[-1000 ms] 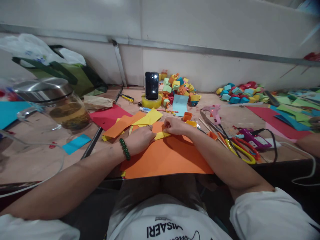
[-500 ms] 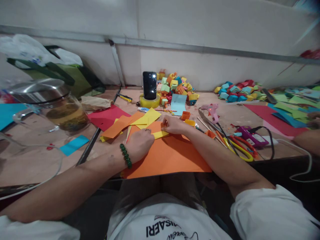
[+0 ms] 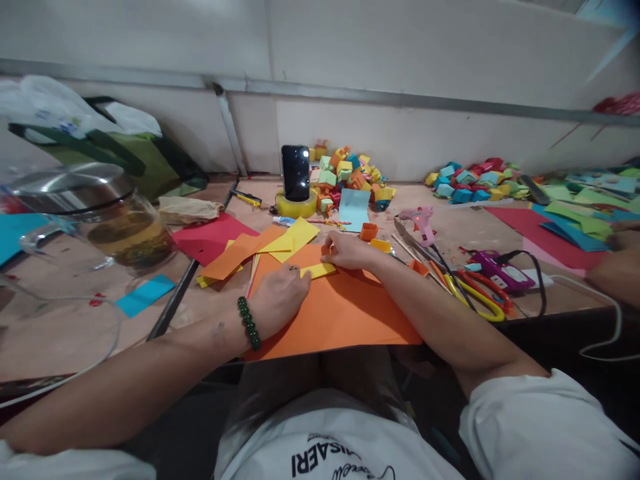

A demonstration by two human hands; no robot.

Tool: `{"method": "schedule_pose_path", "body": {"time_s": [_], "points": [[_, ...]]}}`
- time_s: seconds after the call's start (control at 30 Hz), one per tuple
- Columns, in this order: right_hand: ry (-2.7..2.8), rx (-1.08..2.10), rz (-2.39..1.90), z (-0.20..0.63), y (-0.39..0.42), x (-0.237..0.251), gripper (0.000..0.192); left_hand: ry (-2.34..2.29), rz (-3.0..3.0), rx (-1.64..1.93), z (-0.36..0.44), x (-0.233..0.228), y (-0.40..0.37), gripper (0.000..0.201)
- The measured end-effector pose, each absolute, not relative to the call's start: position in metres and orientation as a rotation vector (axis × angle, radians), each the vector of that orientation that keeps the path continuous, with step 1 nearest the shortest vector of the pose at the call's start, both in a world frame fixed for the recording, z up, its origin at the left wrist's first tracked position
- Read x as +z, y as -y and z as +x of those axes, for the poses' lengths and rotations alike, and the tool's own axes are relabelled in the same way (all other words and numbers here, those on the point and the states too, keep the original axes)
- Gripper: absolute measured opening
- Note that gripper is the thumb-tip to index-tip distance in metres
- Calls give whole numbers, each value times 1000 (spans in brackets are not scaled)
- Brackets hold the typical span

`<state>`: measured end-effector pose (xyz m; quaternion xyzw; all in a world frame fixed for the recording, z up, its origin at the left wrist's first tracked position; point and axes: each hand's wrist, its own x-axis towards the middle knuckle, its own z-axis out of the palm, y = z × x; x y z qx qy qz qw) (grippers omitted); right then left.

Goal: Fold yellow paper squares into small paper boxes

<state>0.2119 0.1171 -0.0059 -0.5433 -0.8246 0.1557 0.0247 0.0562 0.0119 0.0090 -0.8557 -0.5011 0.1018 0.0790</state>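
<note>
A narrow yellow paper strip lies across a large orange sheet at the table's front edge. At the strip's left end my left hand is closed on it, a green bead bracelet at the wrist. My right hand pinches the other end, its fingertips curled down and partly hidden. Loose yellow paper pieces and an orange paper piece overlap just beyond my left hand. Small folded orange and yellow paper boxes sit by my right hand.
A phone stands on a tape roll before a pile of paper cubes. Left is a glass tea jug. Right are a pink glue gun, scissors, a purple power strip and another person's hand.
The view has shifted slightly. Both hands stay at the yellow strip; my left hand's fingers are a little more raised and spread over its end.
</note>
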Motion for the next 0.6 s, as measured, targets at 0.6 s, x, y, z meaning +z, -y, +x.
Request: {"method": "schedule_pose_path", "body": {"time_s": [0.6], "points": [[2585, 509, -1581, 200, -112, -8, 55, 1332, -2591, 356, 52, 15, -10, 35]]}}
